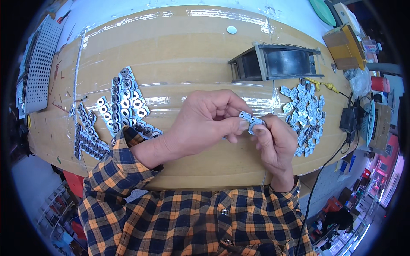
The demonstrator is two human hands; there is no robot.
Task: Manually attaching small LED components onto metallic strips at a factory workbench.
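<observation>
A navy-and-orange checked shirt [179,222] with shiny buttons [224,211] and long sleeves [102,181] leaves the hands [200,121] bare.

The left hand [209,117] is held above the surface [183,51], toward its near edge, pinched shut at the fingertips [243,125]. The right hand [278,141] is raised just beside it, likewise pinched. Both forearms [117,162] are angled inward over that edge.
</observation>
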